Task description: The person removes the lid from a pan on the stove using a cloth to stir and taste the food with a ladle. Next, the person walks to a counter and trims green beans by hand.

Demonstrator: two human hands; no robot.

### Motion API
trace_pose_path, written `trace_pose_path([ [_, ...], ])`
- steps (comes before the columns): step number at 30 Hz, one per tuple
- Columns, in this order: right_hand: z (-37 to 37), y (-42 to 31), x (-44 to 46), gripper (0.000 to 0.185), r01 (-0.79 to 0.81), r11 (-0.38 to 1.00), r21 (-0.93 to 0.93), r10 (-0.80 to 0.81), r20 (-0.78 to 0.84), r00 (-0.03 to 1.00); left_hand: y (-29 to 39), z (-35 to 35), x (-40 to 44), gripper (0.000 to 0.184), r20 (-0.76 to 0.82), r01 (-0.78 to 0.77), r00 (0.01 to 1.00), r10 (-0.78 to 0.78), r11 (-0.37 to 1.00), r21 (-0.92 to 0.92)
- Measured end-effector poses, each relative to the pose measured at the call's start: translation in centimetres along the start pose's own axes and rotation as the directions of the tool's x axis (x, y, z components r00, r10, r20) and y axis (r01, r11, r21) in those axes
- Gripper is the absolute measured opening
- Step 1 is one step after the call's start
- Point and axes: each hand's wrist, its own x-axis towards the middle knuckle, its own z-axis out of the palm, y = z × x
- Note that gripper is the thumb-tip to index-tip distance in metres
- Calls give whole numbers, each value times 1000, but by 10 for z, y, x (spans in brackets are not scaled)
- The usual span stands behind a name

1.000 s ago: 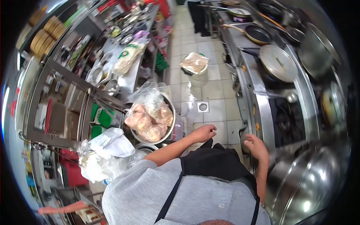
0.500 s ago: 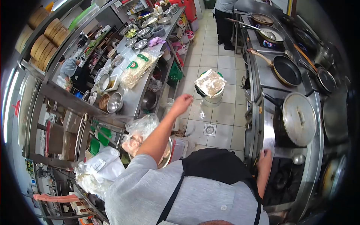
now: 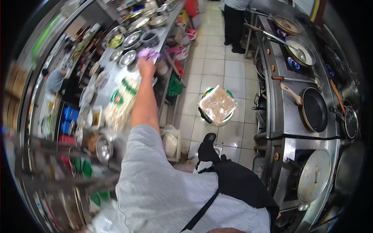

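My left hand [image 3: 146, 67] reaches out over the steel counter at the upper left, its fingers on a crumpled purple cloth [image 3: 149, 53] by the counter's edge. Metal bowls, one of them [image 3: 127, 58] just left of the hand, stand around it. Nearer to me, a clear plastic bag of pale noodles [image 3: 123, 101] with green print lies on the counter. My right hand [image 3: 279, 215] is almost wholly hidden beside the apron at the lower right; only a bit of skin shows.
A bucket topped with a wrapped brown package [image 3: 218, 104] stands on the tiled floor. Right of the aisle runs a stove [image 3: 289, 79] with pans, a ladle and lit burners. A person [image 3: 234, 23] stands at the far end; another [image 3: 55, 81] is at the left.
My left hand has moved forward and left from over the aisle to the purple cloth. My right hand has gone mostly out of sight. The view has advanced, and one foot now shows.
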Motion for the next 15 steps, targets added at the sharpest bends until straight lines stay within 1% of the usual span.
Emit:
trace_pose_path([
  [1,10,-24,-13,41,-184,971,155,219,-250,943,-26,25,23,40,108,-65,993,55,994,93],
  [2,18,-86,-24,38,-314,938,145,344,-324,881,-76,73,43,38,124,-79,991,49,964,254],
  [3,18,-127,-37,36,-428,893,140,449,-353,821,-63,66,53,41,211,85,965,-153,950,300],
  [4,22,-168,-52,35,-521,839,156,539,-371,756,-102,102,63,41,230,-15,970,-80,922,386],
  [5,25,-205,-64,36,-594,783,185,615,-370,696,-150,138,84,45,442,-166,897,21,942,292],
  [6,25,-232,-78,38,-655,724,218,684,-351,639,-159,155,94,44,519,-157,854,-42,930,333],
  [8,34,-279,-95,46,-755,599,268,800,-240,549,-163,163,94,45,580,-97,785,-218,882,462],
  [10,50,-373,-78,51,-872,421,251,901,-4,434,-168,169,98,46,586,-79,770,-253,873,481],
  [11,57,-388,-73,52,-870,402,284,900,50,433,-165,165,97,38,555,-98,813,-174,899,426],
  [12,60,-399,-68,52,-869,385,312,894,109,435,-177,175,102,38,541,-81,825,-166,912,403],
  [13,57,-402,-69,53,-868,364,336,883,172,437,-142,156,99,43,525,27,814,-250,918,396],
  [14,56,-389,-80,53,-779,358,514,863,137,487,-120,141,103,45,548,207,802,-239,971,120],
  [15,59,-378,-81,51,-721,354,595,864,87,496,-100,135,105,47,572,370,792,-213,913,-172],
])
